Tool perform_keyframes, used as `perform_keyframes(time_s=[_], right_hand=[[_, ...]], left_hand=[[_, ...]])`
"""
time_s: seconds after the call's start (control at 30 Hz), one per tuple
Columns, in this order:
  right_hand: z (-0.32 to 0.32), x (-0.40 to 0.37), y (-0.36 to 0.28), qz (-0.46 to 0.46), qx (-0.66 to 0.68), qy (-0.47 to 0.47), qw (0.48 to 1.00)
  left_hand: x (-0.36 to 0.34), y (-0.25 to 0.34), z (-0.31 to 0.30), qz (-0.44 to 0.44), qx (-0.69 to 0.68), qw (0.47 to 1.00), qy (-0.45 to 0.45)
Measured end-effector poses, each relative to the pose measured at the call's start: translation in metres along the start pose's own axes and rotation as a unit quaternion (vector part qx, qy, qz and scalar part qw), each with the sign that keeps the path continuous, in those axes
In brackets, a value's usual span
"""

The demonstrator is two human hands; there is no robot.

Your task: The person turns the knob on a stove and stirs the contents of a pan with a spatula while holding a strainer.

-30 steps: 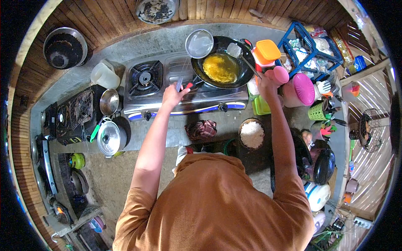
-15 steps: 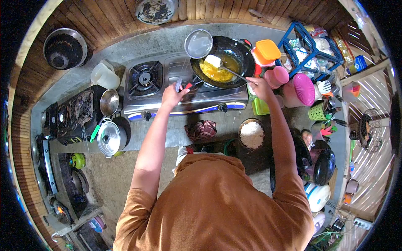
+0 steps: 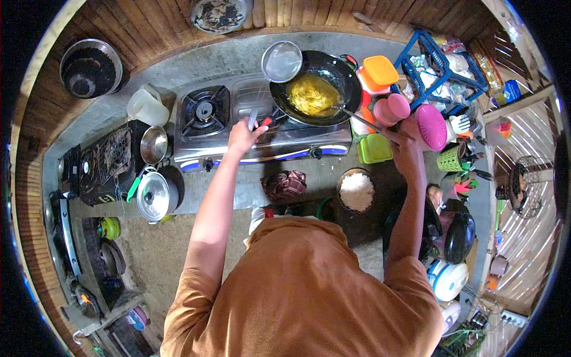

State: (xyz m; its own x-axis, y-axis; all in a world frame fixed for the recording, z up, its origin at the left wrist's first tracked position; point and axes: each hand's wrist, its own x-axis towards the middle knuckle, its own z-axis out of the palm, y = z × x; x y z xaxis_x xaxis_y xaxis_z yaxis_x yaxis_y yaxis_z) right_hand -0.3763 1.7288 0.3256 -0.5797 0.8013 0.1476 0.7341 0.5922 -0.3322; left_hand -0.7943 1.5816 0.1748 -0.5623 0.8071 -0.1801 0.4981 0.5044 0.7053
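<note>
A black wok [image 3: 348,80] sits on the right burner, with yellow oil and pale yellow food [image 3: 312,95] in it. My left hand [image 3: 242,137] is closed at the wok's red-and-black handle [image 3: 266,122]; a grey, narrow piece sticks up beside the fingers. My right hand [image 3: 407,152], off the wok's lower right, is closed around the long handle of a spatula [image 3: 366,122]. That handle slants over the rim into the wok. The spatula's head is not distinct in the oil. A round sieve [image 3: 282,62] rests at the wok's upper left edge.
The gas stove [image 3: 244,146] has a bare left burner [image 3: 204,110]. Pink containers [image 3: 429,126] and a green box [image 3: 376,149] stand near my right hand. In front lie a checked cloth [image 3: 284,184] and a bowl of white, crumbly stuff [image 3: 357,191]. A lidded pot [image 3: 156,196] stands left.
My right hand has moved right and down, drawing the spatula back. Its white head, visible above the food before, no longer shows. My left hand stays at the wok's handle.
</note>
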Motion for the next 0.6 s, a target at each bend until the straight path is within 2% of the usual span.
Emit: perform_keyframes(time_s=[0.13,0.27,0.37,0.47,0.53,0.6], right_hand=[[0.007,-0.001,-0.013,-0.005,-0.026,-0.032,0.999],[0.046,0.005,-0.024,-0.032,-0.032,-0.035,0.998],[0.076,0.013,-0.04,-0.043,0.02,-0.023,0.999],[0.107,0.028,-0.036,-0.049,0.003,0.016,0.999],[0.116,0.039,-0.033,-0.099,-0.026,0.086,0.991],[0.112,0.043,-0.028,-0.08,-0.007,0.09,0.993]], left_hand=[[-0.001,0.0,0.001,0.0,-0.022,1.0,0.002],[-0.001,0.002,0.0,0.01,-0.008,1.0,0.007],[-0.002,0.002,0.0,0.009,-0.011,1.0,0.001],[0.0,-0.002,0.003,0.013,-0.022,1.0,0.006],[-0.001,0.001,0.001,0.004,-0.015,1.0,-0.001],[-0.003,0.003,-0.001,0.005,-0.013,1.0,0.0]])
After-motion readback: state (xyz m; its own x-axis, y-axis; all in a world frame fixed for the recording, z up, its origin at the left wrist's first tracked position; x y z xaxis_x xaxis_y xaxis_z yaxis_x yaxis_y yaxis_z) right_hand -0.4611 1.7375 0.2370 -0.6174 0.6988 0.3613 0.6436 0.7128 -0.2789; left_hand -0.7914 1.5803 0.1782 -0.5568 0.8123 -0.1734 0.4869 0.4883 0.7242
